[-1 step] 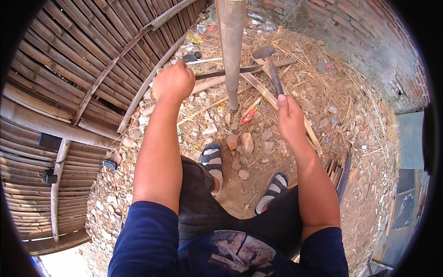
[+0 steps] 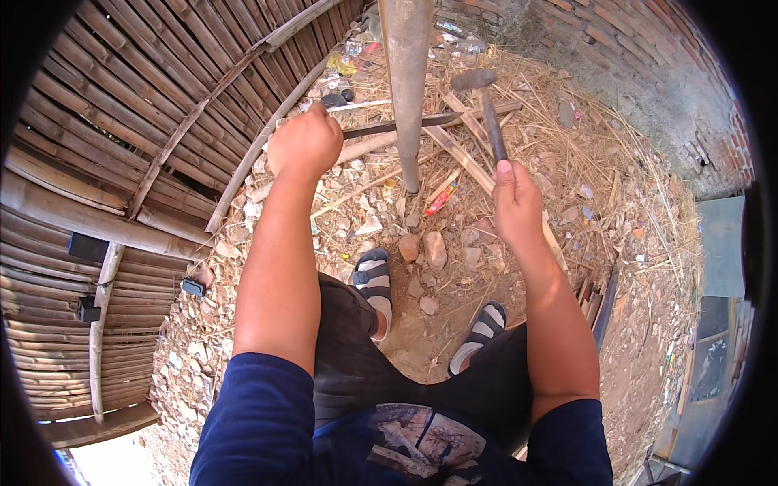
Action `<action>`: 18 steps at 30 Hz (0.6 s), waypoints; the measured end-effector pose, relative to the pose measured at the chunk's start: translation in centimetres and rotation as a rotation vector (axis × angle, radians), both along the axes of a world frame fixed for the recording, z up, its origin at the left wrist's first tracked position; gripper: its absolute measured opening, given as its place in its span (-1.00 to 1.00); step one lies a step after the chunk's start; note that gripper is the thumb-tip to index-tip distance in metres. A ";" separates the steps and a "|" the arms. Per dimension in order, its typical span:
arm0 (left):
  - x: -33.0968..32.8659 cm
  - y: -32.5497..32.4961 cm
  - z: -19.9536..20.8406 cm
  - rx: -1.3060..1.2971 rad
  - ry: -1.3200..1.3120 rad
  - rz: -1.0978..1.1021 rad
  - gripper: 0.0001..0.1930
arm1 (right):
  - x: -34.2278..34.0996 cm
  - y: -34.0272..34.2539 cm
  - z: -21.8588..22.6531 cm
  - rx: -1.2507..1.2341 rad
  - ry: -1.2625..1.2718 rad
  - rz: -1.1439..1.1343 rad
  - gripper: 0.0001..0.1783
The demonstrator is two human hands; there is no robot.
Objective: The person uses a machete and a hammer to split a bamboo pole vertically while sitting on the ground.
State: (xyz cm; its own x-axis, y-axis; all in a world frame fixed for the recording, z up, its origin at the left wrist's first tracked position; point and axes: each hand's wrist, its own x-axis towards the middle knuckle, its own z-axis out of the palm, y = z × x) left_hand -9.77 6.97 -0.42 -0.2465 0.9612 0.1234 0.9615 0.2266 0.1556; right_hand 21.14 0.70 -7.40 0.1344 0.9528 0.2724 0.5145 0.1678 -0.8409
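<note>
An upright bamboo pole [image 2: 407,73] stands in front of me, its lower end near the stony ground. My left hand [image 2: 306,144] is closed in a fist at the left end of a long dark machete [image 2: 369,130]; the fingers hide its handle. The blade lies crosswise at the pole and shows on both sides of it; how deep it sits in the pole I cannot tell. To the right of the pole, my right hand [image 2: 517,201] grips the handle of a hammer [image 2: 492,125], thumb along the shaft. The hammer's head is raised, apart from the blade tip.
A bamboo slat wall [image 2: 162,105] rises at the left, a brick wall [image 2: 632,49] at the far right. Split bamboo strips [image 2: 458,154], straw, stones [image 2: 435,251] and a red wrapper [image 2: 441,198] litter the ground. My sandalled feet [image 2: 373,279] stand close by.
My right hand and the hammer have shifted slightly to the right, and the hammer's head is a little higher and farther from the pole. The left hand and machete hold still.
</note>
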 end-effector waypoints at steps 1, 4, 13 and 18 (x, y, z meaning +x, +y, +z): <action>-0.1 0.1 -0.1 0.007 0.005 0.000 -0.57 | 0.3 -0.1 1.0 0.053 0.038 0.005 -0.50; -0.2 0.2 0.1 0.013 0.012 0.001 -0.57 | 0.2 -0.4 1.1 0.116 0.213 -0.011 -0.46; -1.6 0.5 -0.2 -0.025 -0.056 0.078 -0.54 | -0.1 0.3 -4.7 -0.280 -0.209 0.094 -0.45; -2.2 1.0 -0.8 -0.006 -0.075 0.086 -0.50 | 1.4 1.1 1.8 -0.159 0.269 0.098 -0.58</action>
State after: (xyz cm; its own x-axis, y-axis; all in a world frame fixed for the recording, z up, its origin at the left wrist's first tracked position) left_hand -11.98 8.01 -1.21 -0.3362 0.9369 0.0956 0.9243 0.3088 0.2243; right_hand 22.56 1.77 -5.64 0.0868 0.9925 0.0858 0.2581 0.0608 -0.9642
